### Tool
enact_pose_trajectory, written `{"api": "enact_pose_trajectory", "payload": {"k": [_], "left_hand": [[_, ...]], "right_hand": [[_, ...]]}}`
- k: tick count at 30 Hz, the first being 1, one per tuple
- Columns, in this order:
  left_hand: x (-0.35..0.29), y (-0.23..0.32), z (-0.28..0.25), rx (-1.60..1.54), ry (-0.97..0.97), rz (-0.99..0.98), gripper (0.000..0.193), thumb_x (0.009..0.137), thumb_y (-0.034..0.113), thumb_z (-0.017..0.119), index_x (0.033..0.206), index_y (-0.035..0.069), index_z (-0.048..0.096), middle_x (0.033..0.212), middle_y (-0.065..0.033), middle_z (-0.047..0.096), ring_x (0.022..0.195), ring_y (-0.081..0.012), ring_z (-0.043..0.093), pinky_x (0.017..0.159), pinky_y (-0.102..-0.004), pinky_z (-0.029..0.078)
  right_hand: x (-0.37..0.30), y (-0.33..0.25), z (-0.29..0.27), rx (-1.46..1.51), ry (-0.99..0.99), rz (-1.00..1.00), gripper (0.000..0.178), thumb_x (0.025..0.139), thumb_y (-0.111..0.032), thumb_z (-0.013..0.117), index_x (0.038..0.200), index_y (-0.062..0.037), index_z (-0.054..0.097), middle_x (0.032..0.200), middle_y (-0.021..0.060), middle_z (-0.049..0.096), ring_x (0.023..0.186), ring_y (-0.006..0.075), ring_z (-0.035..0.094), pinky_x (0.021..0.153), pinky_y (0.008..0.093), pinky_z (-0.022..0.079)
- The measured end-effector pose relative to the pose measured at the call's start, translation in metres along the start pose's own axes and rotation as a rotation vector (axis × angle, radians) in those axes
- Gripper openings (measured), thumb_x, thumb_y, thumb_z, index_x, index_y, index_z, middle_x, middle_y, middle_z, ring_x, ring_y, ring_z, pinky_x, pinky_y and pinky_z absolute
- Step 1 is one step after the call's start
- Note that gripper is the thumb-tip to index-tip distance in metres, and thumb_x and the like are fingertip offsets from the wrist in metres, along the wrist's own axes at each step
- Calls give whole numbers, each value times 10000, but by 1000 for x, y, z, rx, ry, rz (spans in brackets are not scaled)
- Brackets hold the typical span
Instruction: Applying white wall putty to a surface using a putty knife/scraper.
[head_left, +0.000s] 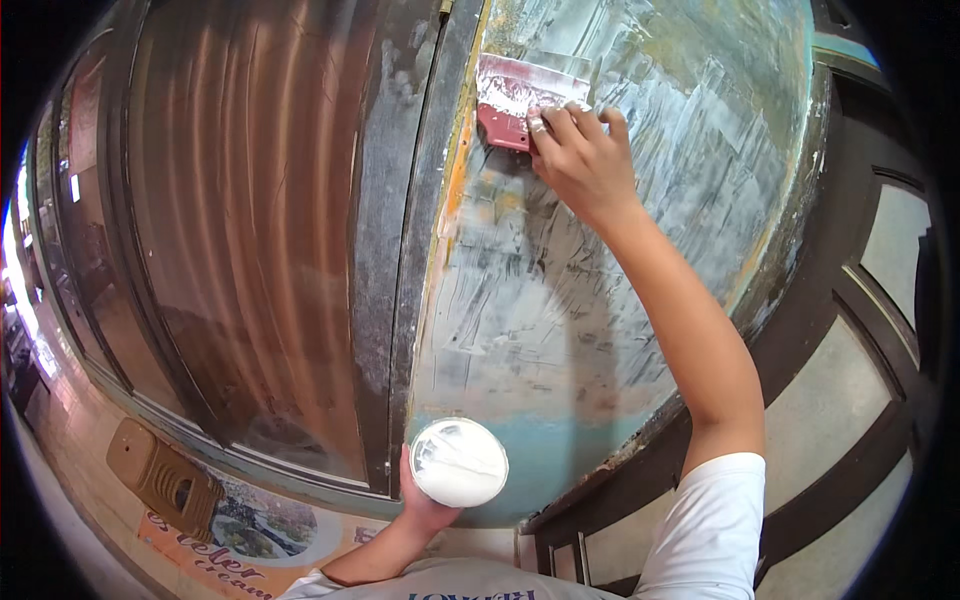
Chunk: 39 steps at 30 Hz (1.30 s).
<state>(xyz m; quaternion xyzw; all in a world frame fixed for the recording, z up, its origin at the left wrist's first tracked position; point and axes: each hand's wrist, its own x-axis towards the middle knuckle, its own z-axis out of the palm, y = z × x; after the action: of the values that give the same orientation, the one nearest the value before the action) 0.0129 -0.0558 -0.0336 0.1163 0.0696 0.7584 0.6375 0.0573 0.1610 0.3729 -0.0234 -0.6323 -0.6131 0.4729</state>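
High on the wall (560, 290), my right hand (585, 160) grips a red putty scraper (505, 125) whose wide blade is smeared with white paste and lies against the surface. The wall carries streaky white and grey smears over older blue-green paint. Low in front of me, my left hand (425, 505) holds a round tub of white paste (460, 463) from its left side and underneath. The paste has a ridge across its top, and the fingers under the tub are hidden.
Left of the wall stands a dark wooden frame (385, 250) with a glass pane (250, 220) and brown curtain behind it. A panelled dark door (830, 400) is on the right. On the floor at lower left are a brown plastic stool (165, 475) and a printed banner (215, 550).
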Motion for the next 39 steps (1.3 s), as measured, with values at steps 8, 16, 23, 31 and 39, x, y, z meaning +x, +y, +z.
{"api": "enact_pose_trajectory", "payload": {"k": [8, 16, 23, 31, 39], "left_hand": [[7, 9, -15, 79, 128, -2, 828, 906, 780, 309, 1513, 231, 436, 1559, -53, 429, 1414, -367, 413, 1157, -572, 321], [13, 19, -13, 36, 149, -19, 800, 897, 779, 342, 1483, 252, 479, 1529, -32, 475, 1393, -346, 441, 1137, -562, 347], [-12, 24, -1, 64, 166, 4, 798, 895, 780, 357, 1481, 252, 479, 1533, -41, 465, 1393, -347, 441, 1137, -581, 340], [-26, 20, -2, 29, 72, 47, 790, 927, 747, 325, 1487, 210, 472, 1539, -61, 455, 1399, -358, 432, 1161, -568, 321], [-35, 14, -2, 19, 103, 48, 786, 931, 744, 323, 1484, 206, 479, 1528, -62, 471, 1394, -358, 440, 1155, -565, 330]], "right_hand": [[13, -2, 4, 189, -70, -129, 42, 691, -104, 660, 730, -92, 651, 790, 47, 670, 830, 215, 644, 777, 341, 535], [4, -15, -1, 233, -196, -221, 85, 659, -77, 668, 631, -92, 589, 671, 38, 642, 783, 202, 645, 647, 303, 573], [-22, -39, -25, 295, -221, -157, 199, 656, -134, 728, 826, -67, 649, 840, 54, 696, 861, 224, 657, 757, 349, 573], [22, 32, -46, 337, -13, 53, 299, 795, -23, 650, 1086, -75, 694, 959, 69, 709, 877, 253, 675, 801, 377, 531], [-30, -29, -29, 225, -77, -35, 305, 884, -135, 631, 1176, -193, 701, 1159, -2, 703, 1090, 186, 649, 950, 387, 472]]}}
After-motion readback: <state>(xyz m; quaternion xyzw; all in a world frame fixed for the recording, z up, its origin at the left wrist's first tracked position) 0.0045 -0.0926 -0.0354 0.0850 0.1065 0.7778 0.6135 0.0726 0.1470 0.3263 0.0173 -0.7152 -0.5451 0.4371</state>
